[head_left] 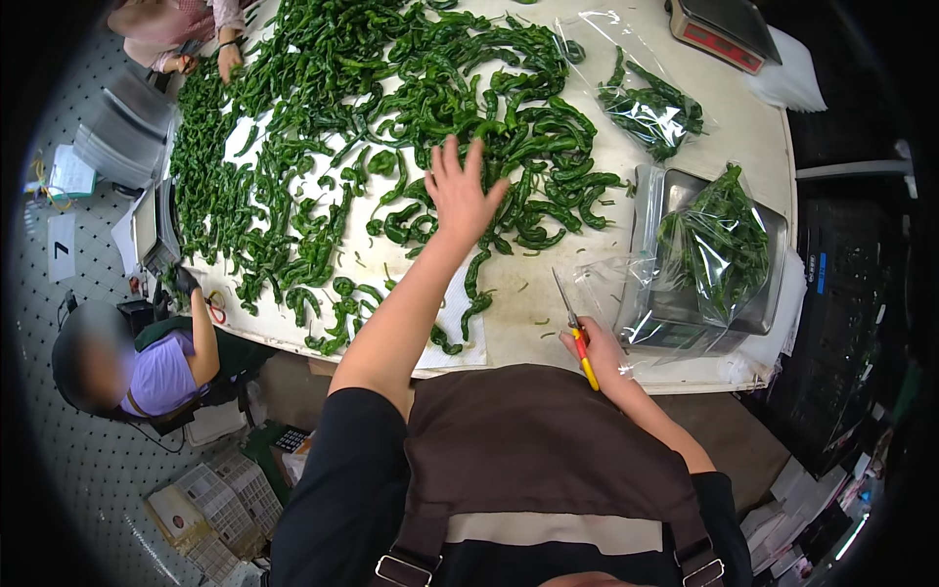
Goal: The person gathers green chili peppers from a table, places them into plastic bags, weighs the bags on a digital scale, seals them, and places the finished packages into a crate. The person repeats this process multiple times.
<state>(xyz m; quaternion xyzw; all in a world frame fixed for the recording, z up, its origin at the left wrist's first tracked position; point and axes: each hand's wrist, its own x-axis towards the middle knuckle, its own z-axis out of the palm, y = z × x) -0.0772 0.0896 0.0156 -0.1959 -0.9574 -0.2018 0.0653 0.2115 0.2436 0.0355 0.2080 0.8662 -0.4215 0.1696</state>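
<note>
Fingers spread, my left hand lies at the near edge of a large pile of green peppers; whether its fingertips press on the peppers cannot be told. My right hand holds scissors with red and yellow handles by the table's front edge, their blades pointing away from me. Just right of it, a clear plastic bag of green peppers rests on a metal tray. Another clear bag with peppers lies farther back. White paper with a few peppers on it is near the front edge.
The white table has a curved rim in this view. A scale stands at the back right. One co-worker sits at the left in dark gloves; another person's hand reaches into the peppers at the back left.
</note>
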